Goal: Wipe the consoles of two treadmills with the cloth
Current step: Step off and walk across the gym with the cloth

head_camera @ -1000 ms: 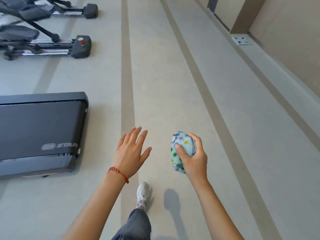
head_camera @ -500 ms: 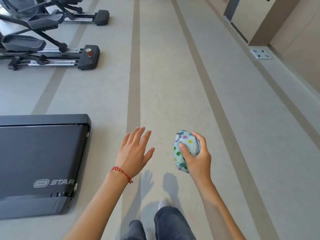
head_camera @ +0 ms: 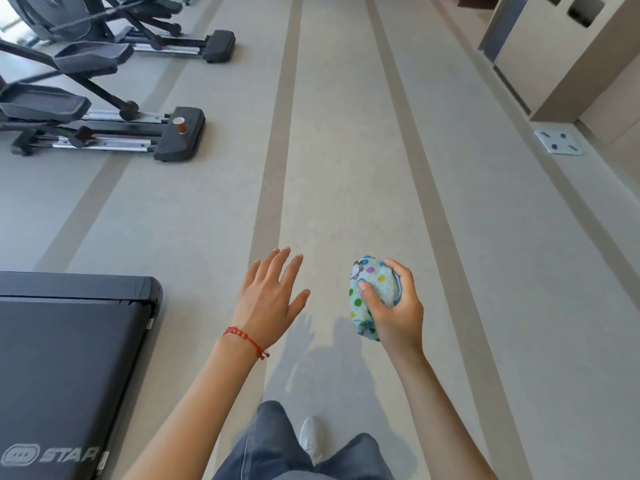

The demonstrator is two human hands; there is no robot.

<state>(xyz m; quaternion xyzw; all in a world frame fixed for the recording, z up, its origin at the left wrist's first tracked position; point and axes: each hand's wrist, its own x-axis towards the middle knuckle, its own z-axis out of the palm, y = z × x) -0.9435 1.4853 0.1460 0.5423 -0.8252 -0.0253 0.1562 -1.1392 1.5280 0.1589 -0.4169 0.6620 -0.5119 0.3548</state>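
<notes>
A light blue cloth (head_camera: pixel 372 292) with coloured dots is bunched up in my right hand (head_camera: pixel 394 306), held above the grey floor at centre right. My left hand (head_camera: pixel 268 299) hovers beside it with fingers spread and nothing in it; a red bead bracelet sits on that wrist. The rear end of a black treadmill (head_camera: pixel 69 358) with a running belt and a "STAR" logo lies at the lower left. No treadmill console is in view.
Two elliptical trainers (head_camera: pixel 104 129) stand at the upper left; a small paper cup (head_camera: pixel 180 125) rests on the nearer one's rear foot. A floor socket plate (head_camera: pixel 558 142) and beige wall panels (head_camera: pixel 554 57) line the right side. My legs and a white shoe (head_camera: pixel 311 438) show at the bottom.
I have walked forward along the floor: the treadmill's end has slid down and nearer, and the elliptical trainers have come closer. Both hands keep the same pose, with the cloth still gripped.
</notes>
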